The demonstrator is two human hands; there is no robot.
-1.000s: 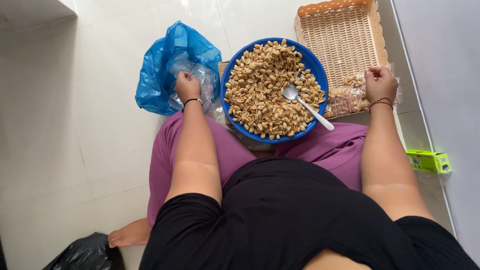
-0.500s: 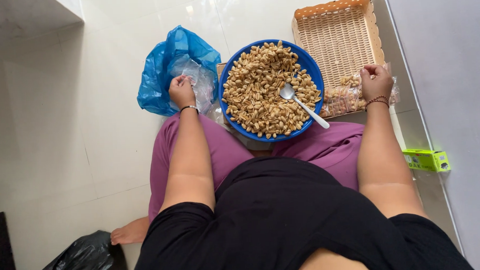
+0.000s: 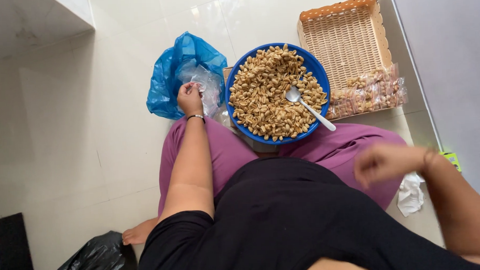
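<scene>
Nearest the camera, the right hand (image 3: 385, 163) hangs over the right thigh, blurred by motion; whether its fingers are curled or loose, and whether they hold anything, cannot be told. Just beyond and to its right a crumpled white tissue (image 3: 410, 194) lies on the floor (image 3: 64, 136) beside the knee. At the near left corner of the floor sits a black bag (image 3: 90, 261), close to a bare foot.

Farther out, the left hand (image 3: 190, 98) reaches forward past the left knee with its fingers pinched together on a clear plastic bag (image 3: 203, 85). That bag lies against the blue bag (image 3: 182, 73), which spreads on the floor to the left of the bowl (image 3: 238, 127).

The bowl, blue and round, rests at the knees and is heaped with peanuts (image 3: 265, 94). A spoon (image 3: 308, 107) lies in it, its scoop toward the centre and its handle running out over the near right rim, so its long axis points toward the right hand. The bowl lies just right of the left hand and ahead and left of the right hand; the left hand is the nearer of the two.

Farthest, at the bowl's right, a wicker tray (image 3: 345, 38) sits by the wall, with filled packets of peanuts (image 3: 367, 90) at its near edge.
</scene>
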